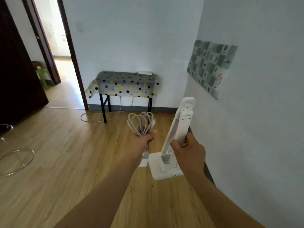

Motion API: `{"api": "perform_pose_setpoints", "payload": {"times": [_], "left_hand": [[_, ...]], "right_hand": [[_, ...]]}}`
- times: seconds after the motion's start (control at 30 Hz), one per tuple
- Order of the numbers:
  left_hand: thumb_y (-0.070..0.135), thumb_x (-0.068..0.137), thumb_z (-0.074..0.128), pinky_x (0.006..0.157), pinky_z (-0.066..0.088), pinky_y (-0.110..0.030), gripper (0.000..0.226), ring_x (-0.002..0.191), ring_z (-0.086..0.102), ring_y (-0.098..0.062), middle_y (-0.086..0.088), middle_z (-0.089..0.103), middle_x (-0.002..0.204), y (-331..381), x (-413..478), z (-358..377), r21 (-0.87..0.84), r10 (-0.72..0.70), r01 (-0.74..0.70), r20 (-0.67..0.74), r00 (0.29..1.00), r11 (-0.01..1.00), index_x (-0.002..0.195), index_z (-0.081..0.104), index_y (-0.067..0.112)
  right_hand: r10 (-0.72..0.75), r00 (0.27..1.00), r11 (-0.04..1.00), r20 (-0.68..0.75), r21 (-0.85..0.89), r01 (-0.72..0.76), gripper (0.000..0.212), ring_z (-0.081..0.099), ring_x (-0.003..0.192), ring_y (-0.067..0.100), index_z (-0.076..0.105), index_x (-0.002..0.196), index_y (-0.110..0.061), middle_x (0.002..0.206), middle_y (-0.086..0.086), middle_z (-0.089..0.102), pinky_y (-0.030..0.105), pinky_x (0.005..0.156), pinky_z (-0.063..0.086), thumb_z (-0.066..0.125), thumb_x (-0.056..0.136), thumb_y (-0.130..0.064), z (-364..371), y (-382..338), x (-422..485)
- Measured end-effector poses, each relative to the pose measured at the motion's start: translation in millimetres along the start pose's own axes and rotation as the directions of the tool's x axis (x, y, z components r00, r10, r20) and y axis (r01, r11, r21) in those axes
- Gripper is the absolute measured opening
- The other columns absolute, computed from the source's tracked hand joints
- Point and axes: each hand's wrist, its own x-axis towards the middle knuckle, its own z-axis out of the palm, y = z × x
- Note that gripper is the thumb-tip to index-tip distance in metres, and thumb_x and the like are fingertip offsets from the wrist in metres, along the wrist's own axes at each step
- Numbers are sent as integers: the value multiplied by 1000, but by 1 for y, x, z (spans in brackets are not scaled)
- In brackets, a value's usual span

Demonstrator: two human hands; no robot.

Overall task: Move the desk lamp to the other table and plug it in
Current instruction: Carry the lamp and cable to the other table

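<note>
Left hand [143, 142] grips the coiled cord [142, 127]; right hand [189, 153] grips the lamp [180, 125], carried above the wood floor [65, 145]. Ahead, a cloth-covered bench [125, 86] stands against the pale wall [131, 38] beside an open doorway [56, 38].

No text, brand or number can be read anywhere in the frame. The white desk lamp [178, 127], at the lower right of centre, has a small dark mark near the front edge of its base, but it is too small to tell if it is letters or a sign. The wall hanging [212, 68] at the upper right shows only small blurred figures in squares, with no legible writing.
</note>
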Motion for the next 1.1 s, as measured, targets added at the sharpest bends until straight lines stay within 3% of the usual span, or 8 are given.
{"api": "perform_pose_setpoints", "payload": {"times": [0.23,0.33,0.5,0.63,0.73,0.87,1.03,1.1], "left_hand": [[6,78,74,79,52,-37,18,75,62,-18,5,64,64,17,151,26,41,92,-89,-60,994,995,72,65,21],[4,79,72,72,52,-30,17,69,65,-10,11,67,61,27,211,41,37,117,-115,-77,990,993,80,65,19],[5,80,72,72,53,-25,18,70,67,-8,12,68,63,36,301,45,28,124,-122,-115,986,992,90,64,16],[4,79,72,70,51,-25,15,76,66,-14,3,67,73,47,371,36,39,124,-119,-166,978,992,88,63,13],[4,79,73,70,51,-25,17,80,66,-18,-3,67,78,50,429,28,18,112,-111,-202,973,994,92,65,9],[2,79,72,74,52,-30,17,75,64,-17,-2,66,73,58,507,17,32,106,-101,-196,975,994,93,63,7],[-1,78,72,60,53,-21,15,67,66,-13,1,64,63,87,613,-1,46,128,-122,-178,976,992,83,61,8],[-2,80,71,61,54,-20,15,73,64,-18,-3,62,70,101,659,-11,47,123,-117,-174,977,992,82,60,8]], "right_hand": [[-35,995,997,98,67,29,24,59,76,7,46,94,-38,95,-18,56,19,68,47,63,81,-48,67,-2,144],[-28,992,998,120,61,21,24,57,71,6,43,89,-40,91,-19,52,24,71,51,61,81,-54,89,-4,209],[-87,985,995,148,60,79,23,47,59,-5,40,81,-41,90,-23,51,7,53,30,60,81,-53,132,-6,302],[-99,973,995,208,51,91,23,55,73,6,41,91,-39,107,-10,64,18,67,46,60,84,-49,171,-18,367],[-115,968,993,222,63,103,21,55,75,6,43,93,-35,110,-7,66,14,65,43,60,86,-45,204,-27,415],[-87,970,996,228,52,77,22,59,82,9,49,98,-29,112,-5,66,28,82,53,60,87,-43,250,-44,476],[-85,972,996,219,24,81,23,65,85,15,50,97,-23,108,-2,67,31,81,56,60,87,-41,316,-77,561],[-97,973,994,209,66,85,18,62,79,12,50,92,-25,102,-2,68,25,71,53,61,86,-38,345,-92,599]]}}
